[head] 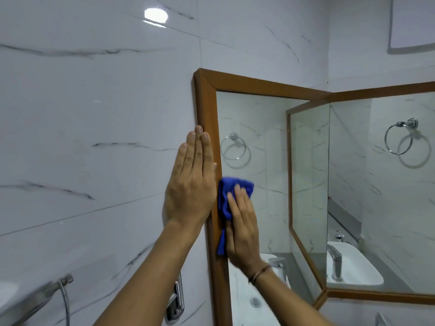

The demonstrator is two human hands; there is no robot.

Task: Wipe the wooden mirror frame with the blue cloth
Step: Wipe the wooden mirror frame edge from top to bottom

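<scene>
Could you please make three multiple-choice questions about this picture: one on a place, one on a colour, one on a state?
1. Where is the cloth pressed?
A. on the wall tile
B. at the inner edge of the frame's left side
C. on the frame's top

2. What colour is the cloth?
A. blue
B. white
C. green

3. How is the left hand?
A. closed in a fist
B. holding the cloth
C. open and flat

Key: B, the right hand presses the blue cloth against the wooden mirror frame; A, the cloth is blue; C, the left hand has straight fingers.
</scene>
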